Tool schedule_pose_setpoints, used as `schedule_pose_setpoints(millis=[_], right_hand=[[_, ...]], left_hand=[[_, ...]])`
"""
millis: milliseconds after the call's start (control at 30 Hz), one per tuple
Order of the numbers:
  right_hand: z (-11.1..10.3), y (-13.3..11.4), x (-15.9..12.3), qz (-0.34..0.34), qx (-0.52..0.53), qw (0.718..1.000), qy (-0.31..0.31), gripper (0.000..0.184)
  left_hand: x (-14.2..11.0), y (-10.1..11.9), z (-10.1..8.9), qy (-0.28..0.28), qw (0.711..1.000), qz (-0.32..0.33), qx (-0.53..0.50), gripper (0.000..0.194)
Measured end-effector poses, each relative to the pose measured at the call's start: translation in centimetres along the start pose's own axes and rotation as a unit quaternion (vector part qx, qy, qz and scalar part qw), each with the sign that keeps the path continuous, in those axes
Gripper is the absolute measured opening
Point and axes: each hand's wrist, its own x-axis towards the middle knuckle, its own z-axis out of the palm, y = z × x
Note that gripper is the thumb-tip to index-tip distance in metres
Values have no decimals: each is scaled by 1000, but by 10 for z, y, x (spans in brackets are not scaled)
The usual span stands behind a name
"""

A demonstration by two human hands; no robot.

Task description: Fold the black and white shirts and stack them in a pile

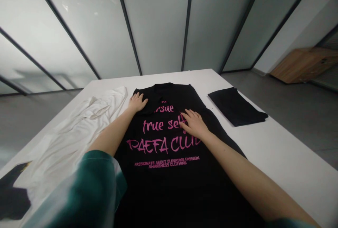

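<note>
left hand (137,103) spread flat near collar of black T-shirt (161,175) | right hand (194,124) spread flat on its pink lettering | shirt lies mid-surface (277,161) | crumpled white garment (79,129) along left edge | folded black garment (235,106) to right

light: soft, diffuse daylight through frosted glass panels (158,20) ahead | shadows: faint beneath left hand (137,103) and right hand (192,124) | glare: pale sheen on glass | distortion: wide-angle bowing toward edges | blur: sleeve (87,189) soft, lower-left corner smeared
</note>
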Motion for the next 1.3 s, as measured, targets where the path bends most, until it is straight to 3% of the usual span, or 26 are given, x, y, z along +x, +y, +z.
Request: schedule_pose_setpoints(millis=[100,333,433,567,733,900,1033,1300], right_hand=[[0,2,0,-9,13,1000,22,57],[3,8,8,-51,49,991,113,41],[-1,10,13,-71,54,990,109,35],[-19,22,17,-70,33,994,74,37],[-39,52,-4,-52,18,998,31,43],[-23,71,-43,53,-43,997,22,56],[-10,72,-55,69,-41,996,36,53],[-11,71,-53,100,-62,992,44,57]], left_hand=[[-30,8,-3,0,1000,31,-5,69],[-96,14,8,-70,995,71,12,72],[-103,16,11,-59,995,85,6,70],[-111,14,2,-37,995,96,-17,69],[-142,-19,-11,-46,994,95,-32,78],[-173,-51,-3,-45,998,27,-16,73],[-181,-53,4,-6,999,25,-22,67],[-179,-55,6,22,999,37,-27,67]])
